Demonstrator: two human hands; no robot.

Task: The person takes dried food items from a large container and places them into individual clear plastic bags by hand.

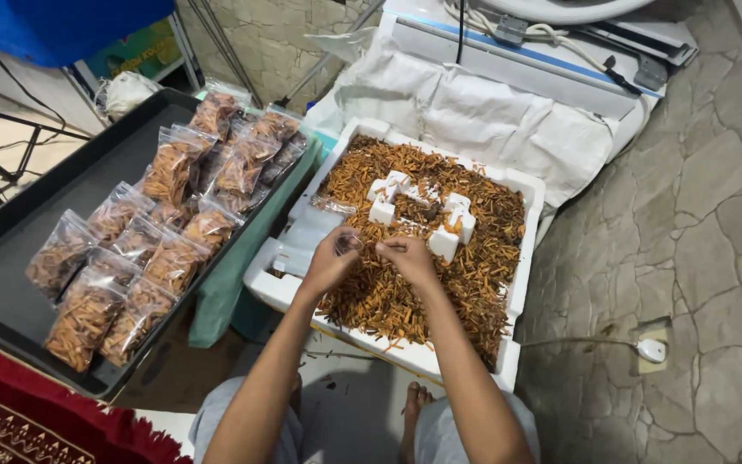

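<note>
A white foam tray [526,193] in front of me is heaped with thin orange-brown snack sticks [474,275]. My left hand [330,262] holds a small clear plastic bag [347,243] over the tray's near left side. My right hand [409,258] is right beside it, fingers pinched at the bag's mouth, apparently holding a few sticks. White foam ribs [448,225] stick up through the middle of the heap. A flat stack of empty clear bags [309,230] lies on the tray's left rim.
A black tray [62,193] at left carries several filled clear bags of the snack [165,249]. A folded green cloth [225,288] lies between the trays. A white sack and a white appliance are behind. Stone floor at right; my bare foot [416,404] below.
</note>
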